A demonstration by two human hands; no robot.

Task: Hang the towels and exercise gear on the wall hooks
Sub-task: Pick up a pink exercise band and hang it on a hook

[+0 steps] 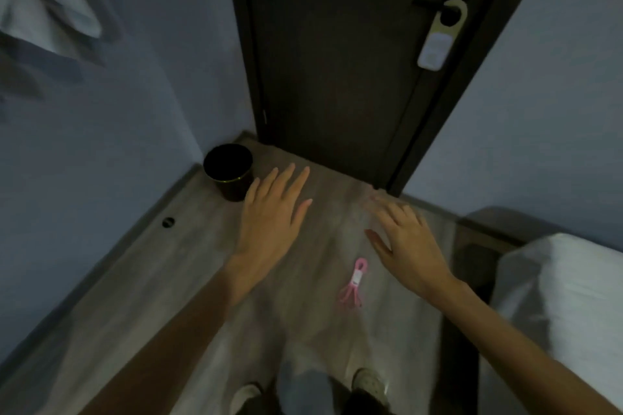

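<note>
A small pink piece of exercise gear (354, 284), with a loop on top and thin prongs below, lies on the wooden floor ahead of my feet. My left hand (272, 212) is stretched forward with straight fingers and holds nothing. My right hand (406, 239) hovers just up and right of the pink item, fingers spread and blurred, also holding nothing. White towels (43, 13) hang high on the left wall, blurred. The hooks themselves are hidden.
A dark door (337, 61) stands straight ahead with a hanger tag (441, 34) on its handle. A black bin (229, 172) sits in the left corner. A bed with white sheets (556, 296) fills the right side. My shoes (369, 384) show at the bottom.
</note>
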